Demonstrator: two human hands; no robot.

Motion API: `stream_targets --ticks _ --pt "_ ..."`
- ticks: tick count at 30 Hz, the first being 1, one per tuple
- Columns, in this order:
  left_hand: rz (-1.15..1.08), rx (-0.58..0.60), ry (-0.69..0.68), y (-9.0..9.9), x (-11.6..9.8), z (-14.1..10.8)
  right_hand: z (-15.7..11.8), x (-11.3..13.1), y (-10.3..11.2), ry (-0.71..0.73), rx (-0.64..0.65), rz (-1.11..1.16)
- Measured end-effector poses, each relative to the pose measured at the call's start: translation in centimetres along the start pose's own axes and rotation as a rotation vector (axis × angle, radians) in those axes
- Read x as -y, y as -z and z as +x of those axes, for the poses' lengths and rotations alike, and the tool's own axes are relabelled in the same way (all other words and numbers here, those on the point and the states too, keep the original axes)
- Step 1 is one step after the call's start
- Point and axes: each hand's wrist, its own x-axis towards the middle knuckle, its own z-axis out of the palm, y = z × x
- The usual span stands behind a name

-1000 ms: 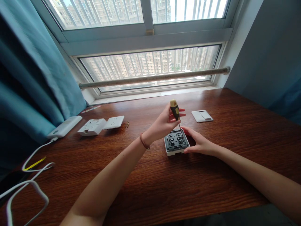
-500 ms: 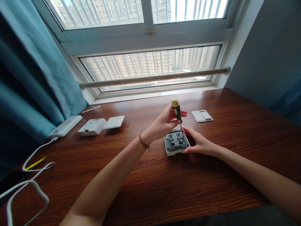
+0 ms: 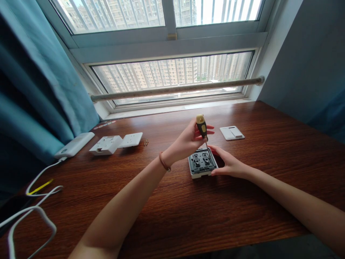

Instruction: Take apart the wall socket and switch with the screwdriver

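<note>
My left hand (image 3: pixel 192 136) is closed around a black and yellow screwdriver (image 3: pixel 201 125), some fingers stretched out past the handle. The screwdriver stands nearly upright, its tip reaching down to the right part of a wall switch (image 3: pixel 199 168). This switch has a dark grey mechanism showing on top of a white box and lies on the table. Its right side is gripped by my right hand (image 3: pixel 225 162), thumb at the near corner and fingers at the far one. A white switch cover with a rocker (image 3: pixel 232 133) lies behind, to the right.
On the left of the wooden table (image 3: pixel 161 201) are a white box (image 3: pixel 105 145), a white socket plate (image 3: pixel 130 140), several small brass screws (image 3: pixel 146 142) and a white power strip (image 3: pixel 74 144). Its white cable (image 3: pixel 44 214) loops along the left edge near a yellow stick (image 3: pixel 40 187).
The screwdriver handle has turned a little in my left hand, so its yellow patch faces differently. My right hand and the switch have stayed in place.
</note>
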Motion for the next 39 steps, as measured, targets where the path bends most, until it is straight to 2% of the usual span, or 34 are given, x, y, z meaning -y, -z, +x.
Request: stream_targets --ticks 3,10,13,17,20,24,26,28,32,34,36,39 --pt "-0.019 -0.002 0.011 0.1 0.0 0.0 0.0 0.0 0.0 0.004 -0.002 -0.017" --pt "0.353 -0.225 0.004 -0.3 0.8 0.3 0.0 0.5 0.1 0.023 -0.006 -0.061" --pt "0.292 -0.155 -0.02 -0.3 0.7 0.2 0.0 0.6 0.1 0.022 -0.007 -0.047" --pt "-0.003 0.006 -0.005 0.1 0.2 0.1 0.0 0.7 0.0 0.007 -0.011 -0.044" --pt "-0.042 -0.017 0.013 0.3 0.1 0.1 0.1 0.9 0.0 -0.003 -0.014 -0.049" --pt "0.124 -0.154 0.021 0.2 0.6 0.2 0.1 0.9 0.0 -0.007 -0.017 -0.054" --pt "0.16 -0.176 0.023 0.1 0.8 0.2 0.1 0.9 0.0 -0.007 -0.019 -0.045" --pt "0.141 -0.146 0.021 0.0 0.6 0.1 0.1 0.8 0.0 -0.004 -0.022 -0.035" --pt "-0.037 0.02 0.029 0.1 -0.1 0.0 0.1 0.9 0.0 -0.002 -0.017 -0.028" --pt "-0.083 0.041 0.047 0.1 -0.2 0.0 0.1 1.0 0.0 -0.003 -0.01 -0.024" --pt "-0.019 -0.03 0.061 0.0 0.2 0.0 0.1 1.1 0.0 -0.002 -0.009 -0.018" --pt "0.17 -0.236 0.044 -0.6 1.2 0.0 0.2 1.2 0.0 0.0 -0.005 -0.006"
